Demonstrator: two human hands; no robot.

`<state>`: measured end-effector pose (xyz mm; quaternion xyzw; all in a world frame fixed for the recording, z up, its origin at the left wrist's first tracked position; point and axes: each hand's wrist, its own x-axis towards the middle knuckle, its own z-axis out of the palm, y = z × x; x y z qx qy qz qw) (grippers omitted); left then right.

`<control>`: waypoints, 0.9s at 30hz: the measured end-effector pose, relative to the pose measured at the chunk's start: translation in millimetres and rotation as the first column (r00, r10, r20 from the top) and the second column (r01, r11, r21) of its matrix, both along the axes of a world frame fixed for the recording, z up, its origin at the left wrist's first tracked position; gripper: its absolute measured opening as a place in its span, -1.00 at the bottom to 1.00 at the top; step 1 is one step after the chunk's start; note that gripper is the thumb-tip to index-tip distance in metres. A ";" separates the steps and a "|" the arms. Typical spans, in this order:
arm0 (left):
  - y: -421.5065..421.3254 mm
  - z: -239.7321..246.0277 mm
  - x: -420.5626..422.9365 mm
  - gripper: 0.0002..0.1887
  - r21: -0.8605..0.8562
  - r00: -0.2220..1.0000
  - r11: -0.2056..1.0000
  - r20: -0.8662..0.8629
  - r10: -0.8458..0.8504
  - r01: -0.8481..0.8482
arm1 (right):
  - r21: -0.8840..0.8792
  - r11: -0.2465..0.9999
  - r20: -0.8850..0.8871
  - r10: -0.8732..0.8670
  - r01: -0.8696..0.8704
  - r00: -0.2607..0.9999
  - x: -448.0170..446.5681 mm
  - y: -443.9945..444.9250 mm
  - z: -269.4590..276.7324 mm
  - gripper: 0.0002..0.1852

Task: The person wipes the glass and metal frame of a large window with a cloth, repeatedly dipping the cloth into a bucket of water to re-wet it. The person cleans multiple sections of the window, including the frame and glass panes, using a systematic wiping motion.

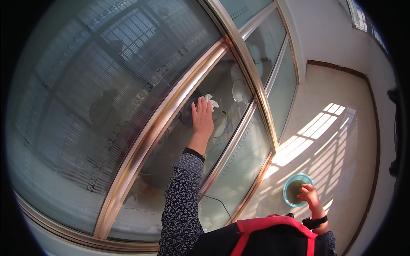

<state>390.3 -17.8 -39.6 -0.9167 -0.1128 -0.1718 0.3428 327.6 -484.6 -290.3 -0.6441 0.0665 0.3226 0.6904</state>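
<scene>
My left hand [202, 118] lies almost flat against a glass pane [173, 140] of a metal-framed partition, its arm stretched up and forward. Beneath its fingers is a crumpled white cloth or tissue [211, 101], partly hidden by the hand. The pane carries round, leaf-like patterns or reflections. My right hand [309, 196] hangs low at my side with loosely bent fingers and nothing in it. From this view it overlaps the rim of a light-blue basin [286, 196] standing on the floor with murky water [293, 191] in it.
Copper-toned metal rails [150, 144] divide the partition into panes. A large ribbed glass panel [73, 105] fills the left. A thin dark cable [221, 202] curves near the lower pane. Sunlight patches fall on the pale floor [336, 86], which a dark skirting [375, 140] borders along the white wall.
</scene>
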 end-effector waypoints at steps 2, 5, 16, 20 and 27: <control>7.5 13.3 -0.9 -0.45 0.083 0.994 0.995 0.089 -0.061 0.053 | 0.015 1.000 -0.043 -0.002 0.003 0.999 1.6 -3.4 -1.5 -0.68; 12.1 1.7 14.0 -0.45 0.074 0.999 0.996 0.031 -0.045 0.042 | 0.001 1.000 0.041 0.006 -0.006 0.999 4.1 2.6 -4.5 -0.68; 16.4 -145.8 -49.5 -0.74 0.024 0.944 0.982 -0.279 -0.173 0.187 | -0.127 0.974 0.058 0.196 -0.187 0.979 -7.5 5.5 -28.8 -0.81; 21.6 -136.3 -119.3 -0.81 -0.062 0.927 0.954 -0.227 -0.299 0.292 | -0.239 0.949 0.070 0.226 -0.203 0.972 3.1 -0.8 -42.9 -0.58; 15.7 -41.9 -183.2 -0.79 -0.006 0.946 0.973 0.236 -0.221 0.229 | -0.277 0.869 0.114 0.454 -0.410 0.884 19.0 47.1 -40.7 -0.56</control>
